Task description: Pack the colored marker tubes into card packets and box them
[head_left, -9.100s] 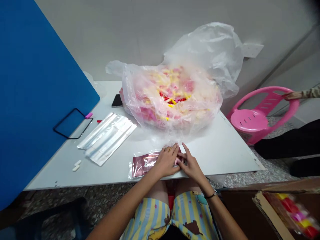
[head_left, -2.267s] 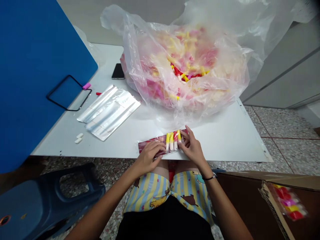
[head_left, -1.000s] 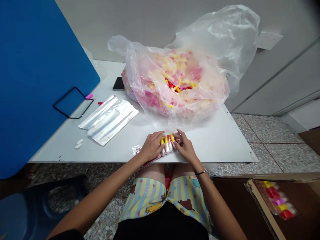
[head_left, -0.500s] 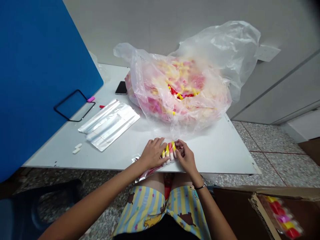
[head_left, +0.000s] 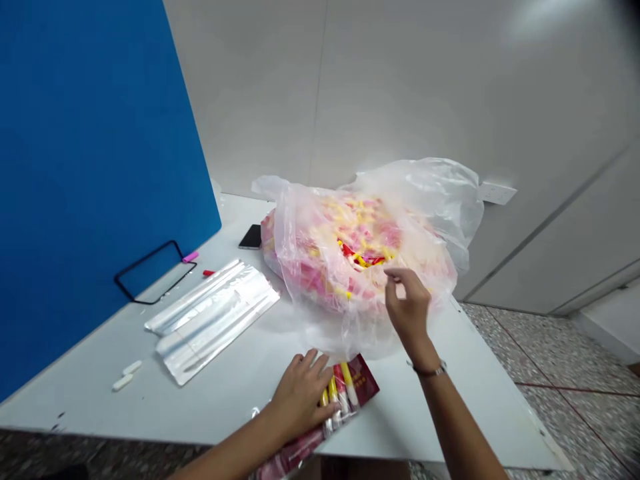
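My left hand (head_left: pixel 300 395) lies over a dark red foil packet (head_left: pixel 364 381) at the table's near edge, gripping it. Several yellow, white and red tubes (head_left: pixel 341 395) sit in a row in that packet, partly under my fingers. My right hand (head_left: pixel 407 308) is raised above the front of a large clear plastic bag (head_left: pixel 305 267), with its fingers loosely curled and nothing visible in them. The bag is heaped with pink, yellow and red tubes (head_left: pixel 363 250), most of them blurred by the film.
A white table (head_left: pixel 225 407) carries silver foil sleeves (head_left: pixel 213 321), a black phone (head_left: pixel 251 237), a black wire frame (head_left: pixel 155 272) and small white pieces (head_left: pixel 125 375). A blue board (head_left: pixel 90 167) stands on the left. Speckled floor lies beyond the right edge.
My right hand has left the packet and risen over the bag. The packet has swung round under my left hand, and the view has tilted upward, away from my lap.
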{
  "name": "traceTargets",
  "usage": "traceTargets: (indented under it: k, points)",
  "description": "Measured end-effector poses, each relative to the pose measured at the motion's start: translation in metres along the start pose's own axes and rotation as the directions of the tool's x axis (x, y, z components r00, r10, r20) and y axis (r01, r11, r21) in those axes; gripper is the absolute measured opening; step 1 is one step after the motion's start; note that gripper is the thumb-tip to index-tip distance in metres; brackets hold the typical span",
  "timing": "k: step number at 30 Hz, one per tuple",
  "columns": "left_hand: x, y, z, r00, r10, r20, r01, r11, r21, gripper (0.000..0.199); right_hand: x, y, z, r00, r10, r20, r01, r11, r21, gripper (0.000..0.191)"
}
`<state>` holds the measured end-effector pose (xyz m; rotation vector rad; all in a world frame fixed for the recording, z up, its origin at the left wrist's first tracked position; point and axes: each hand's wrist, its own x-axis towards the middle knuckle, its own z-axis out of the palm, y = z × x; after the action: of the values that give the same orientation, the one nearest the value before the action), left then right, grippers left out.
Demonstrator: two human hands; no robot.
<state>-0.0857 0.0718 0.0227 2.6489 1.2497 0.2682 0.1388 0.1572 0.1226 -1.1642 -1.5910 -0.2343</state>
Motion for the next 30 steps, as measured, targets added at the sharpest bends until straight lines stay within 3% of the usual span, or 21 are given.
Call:
traceTargets:
  k: [2, 3, 4, 7, 10, 12, 14, 16, 20, 22, 23, 26, 28, 30]
  points:
    - [0.000, 0.009, -0.002, 0.999, -0.052, -0.004, 0.052, 0.998, -0.044, 0.045, 0.036, 0.017, 0.035, 0.970, 0.032, 0.243, -0.038, 0.999, 0.018, 0.016]
    - [0.001, 0.015, -0.002, 0.996, -0.084, -0.005, 0.084, 0.993, -0.083, 0.046, 0.049, 0.025, 0.054, 0.918, 0.111, 0.380, -0.110, 0.994, -0.024, 0.014]
    - [0.002, 0.022, 0.001, 0.993, -0.121, -0.004, 0.120, 0.985, -0.128, 0.050, 0.058, 0.034, 0.073, 0.890, 0.144, 0.432, -0.140, 0.989, -0.040, 0.015]
    - [0.008, 0.040, 0.017, 0.980, -0.200, 0.001, 0.195, 0.954, -0.227, 0.083, 0.064, 0.051, 0.119, 0.862, 0.196, 0.467, -0.196, 0.979, -0.049, 0.020]
    - [0.015, 0.048, 0.032, 0.979, -0.206, -0.016, 0.196, 0.951, -0.241, 0.094, 0.059, 0.055, 0.134, 0.864, 0.246, 0.439, -0.260, 0.965, -0.031, 0.017]
    - [0.019, 0.045, 0.034, 0.980, -0.198, -0.029, 0.186, 0.953, -0.238, 0.077, 0.057, 0.052, 0.124, 0.871, 0.282, 0.403, -0.308, 0.951, 0.000, 0.017]
    - [0.022, 0.038, 0.032, 0.983, -0.178, -0.043, 0.163, 0.957, -0.240, 0.063, 0.052, 0.042, 0.099, 0.894, 0.314, 0.319, -0.358, 0.929, 0.090, 0.020]
    - [0.025, 0.030, 0.028, 0.986, -0.155, -0.059, 0.136, 0.958, -0.252, 0.060, 0.039, 0.026, 0.063, 0.924, 0.345, 0.163, -0.377, 0.888, 0.263, 0.023]
    - [0.027, 0.023, 0.024, 0.987, -0.133, -0.086, 0.103, 0.950, -0.294, 0.062, -0.025, -0.016, -0.015, 0.929, 0.365, 0.056, -0.369, 0.909, 0.194, 0.021]
    - [0.026, 0.024, 0.024, 0.988, -0.116, -0.105, 0.078, 0.947, -0.313, 0.067, -0.068, -0.029, -0.039, 0.882, 0.444, 0.158, -0.468, 0.865, 0.182, 0.022]
    - [0.025, 0.026, 0.023, 0.988, -0.103, -0.112, 0.062, 0.945, -0.320, 0.070, -0.088, -0.032, -0.046, 0.830, 0.512, 0.221, -0.552, 0.810, 0.196, 0.025]
    - [0.021, 0.034, 0.022, 0.991, -0.066, -0.115, 0.025, 0.946, -0.324, 0.077, -0.133, -0.031, -0.050, 0.684, 0.680, 0.265, -0.730, 0.629, 0.268, 0.046]
    - [0.019, 0.039, 0.021, 0.993, -0.052, -0.109, 0.014, 0.948, -0.317, 0.083, -0.149, -0.026, -0.045, 0.646, 0.714, 0.270, -0.761, 0.574, 0.303, 0.051]
    - [0.018, 0.044, 0.021, 0.994, -0.047, -0.101, 0.013, 0.950, -0.311, 0.090, -0.158, -0.022, -0.041, 0.645, 0.698, 0.310, -0.763, 0.572, 0.299, 0.048]
